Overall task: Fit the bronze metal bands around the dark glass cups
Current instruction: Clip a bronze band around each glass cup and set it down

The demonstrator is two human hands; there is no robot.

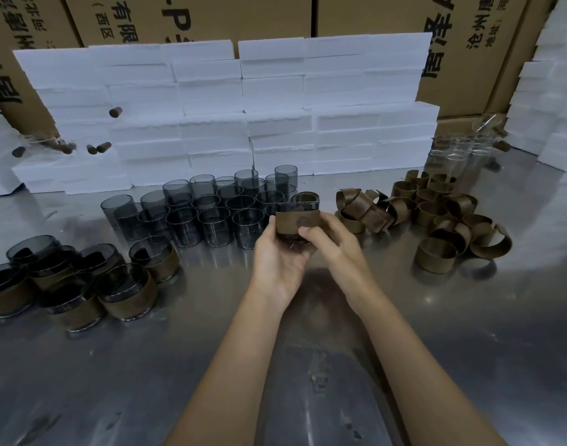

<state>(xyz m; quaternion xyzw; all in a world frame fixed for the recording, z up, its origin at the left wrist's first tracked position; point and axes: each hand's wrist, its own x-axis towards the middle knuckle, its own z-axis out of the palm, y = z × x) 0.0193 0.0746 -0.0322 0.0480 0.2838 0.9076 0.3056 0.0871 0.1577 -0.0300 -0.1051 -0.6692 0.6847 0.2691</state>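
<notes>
**Band going onto cup, mid-air, centre of bench**

Steel bench [307,365], shiny, w/ white foam blocks [227,107] stacked along the back and cardboard cartons [468,33] behind them.

Both hands up over bench centre, holding one dark glass cup [299,207] w/ a bronze band [299,222] wrapped round its lower half. Left hand [277,257] cups it from below/left, fingers curled under the base, thumb on the band's left end. Right hand [335,241] comes from the right, thumb + fingertips pinching the band's front face near its right end. Cup axis roughly upright, mouth tilted slightly away; band's long run goes left-right across the front. Can't tell if the band ends have closed at the back, hidden.

Judgement: next move = seat the band, so right hand does the work and left just steadies.

Room: bare cups [211,217] sit just beyond the hands, close. Loose bands [436,214] to the right, well apart. Finished cups [82,278] left, near edge of reach. Open bench toward the body, so safest set-down path is down/left.
</notes>
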